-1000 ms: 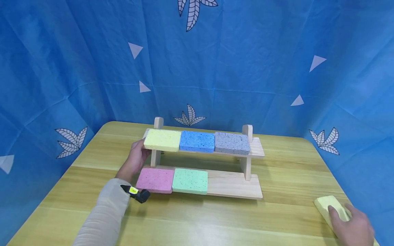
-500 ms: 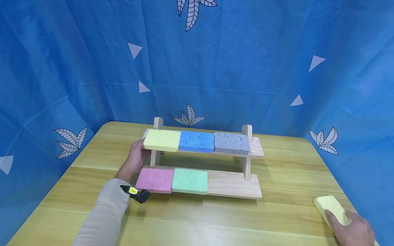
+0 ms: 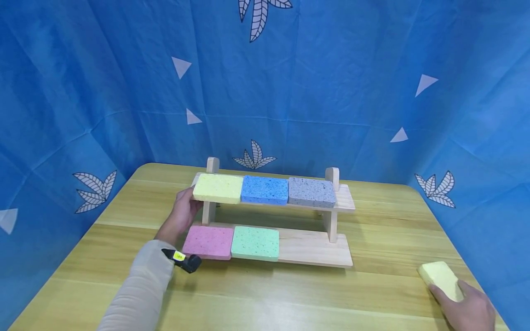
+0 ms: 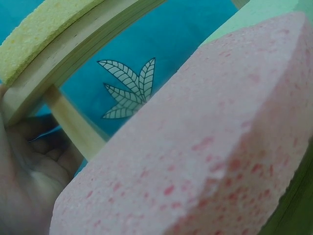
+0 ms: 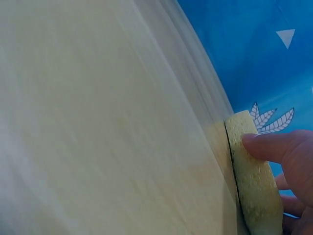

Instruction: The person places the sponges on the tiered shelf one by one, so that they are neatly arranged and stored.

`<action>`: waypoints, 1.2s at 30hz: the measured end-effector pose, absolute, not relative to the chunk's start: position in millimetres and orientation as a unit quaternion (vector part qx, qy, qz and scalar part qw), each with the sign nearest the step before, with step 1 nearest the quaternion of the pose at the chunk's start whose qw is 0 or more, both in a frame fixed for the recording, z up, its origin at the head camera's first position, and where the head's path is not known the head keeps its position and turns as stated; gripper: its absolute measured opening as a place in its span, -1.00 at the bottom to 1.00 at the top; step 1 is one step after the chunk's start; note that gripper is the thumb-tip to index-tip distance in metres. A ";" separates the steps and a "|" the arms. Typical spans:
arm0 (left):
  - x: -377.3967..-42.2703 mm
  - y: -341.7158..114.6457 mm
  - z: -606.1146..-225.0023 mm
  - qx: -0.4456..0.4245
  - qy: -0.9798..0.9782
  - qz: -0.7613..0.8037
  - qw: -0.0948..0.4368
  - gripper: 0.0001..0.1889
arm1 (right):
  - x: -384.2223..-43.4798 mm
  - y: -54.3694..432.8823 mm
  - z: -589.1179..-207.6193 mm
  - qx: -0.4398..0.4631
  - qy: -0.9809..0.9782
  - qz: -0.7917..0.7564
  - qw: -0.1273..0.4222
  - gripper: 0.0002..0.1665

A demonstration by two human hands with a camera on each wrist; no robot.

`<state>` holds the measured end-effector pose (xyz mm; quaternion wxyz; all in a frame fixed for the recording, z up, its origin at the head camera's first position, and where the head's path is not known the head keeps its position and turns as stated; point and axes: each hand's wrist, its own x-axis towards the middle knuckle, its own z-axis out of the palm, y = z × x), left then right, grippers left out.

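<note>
A two-tier wooden shelf (image 3: 314, 248) stands mid-table. My left hand (image 3: 183, 214) grips the left end of its upper board; in the left wrist view, the fingers (image 4: 41, 147) curl beneath that board. A yellow sponge (image 3: 218, 187), a blue sponge (image 3: 265, 189) and a grey sponge (image 3: 312, 191) lie side by side on top. Below them rest a pink sponge (image 3: 209, 241) and a green sponge (image 3: 255, 242). At the table's right, my right hand (image 3: 469, 305) pinches a second yellow sponge (image 3: 440, 278) between thumb and fingers; the right wrist view shows the thumb (image 5: 266, 147) on its face.
The lower board has bare wood right of the green sponge, and the upper board has a short bare end at right. Blue curtains (image 3: 339, 92) hang behind and on both sides of the wooden table (image 3: 290, 299).
My right hand has closed around the yellow sponge at the right and shifted it slightly leftward. My left hand and the shelf have stayed in place.
</note>
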<state>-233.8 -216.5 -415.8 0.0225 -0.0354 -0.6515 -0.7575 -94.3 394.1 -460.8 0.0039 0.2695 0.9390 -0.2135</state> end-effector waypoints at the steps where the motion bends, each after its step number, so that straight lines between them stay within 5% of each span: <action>1: -233.7 -216.7 -415.8 -0.035 -0.653 -0.756 0.023 -0.65 | -94.6 392.9 -460.3 0.265 0.940 -0.217 0.003 -0.02; 8: -234.4 -217.4 -415.9 -0.038 -0.657 -0.752 0.023 -0.63 | -99.2 383.0 -455.8 0.230 0.944 -0.235 -0.006 -0.02; 22: -234.0 -217.6 -415.4 -0.035 -0.668 -0.743 0.019 -0.64 | -107.0 335.3 -434.3 0.080 0.960 -0.243 -0.117 -0.18; 36: -234.0 -217.3 -415.3 -0.032 -0.669 -0.742 0.021 -0.64 | -114.9 276.0 -420.9 -0.023 0.955 -0.257 -0.148 -0.20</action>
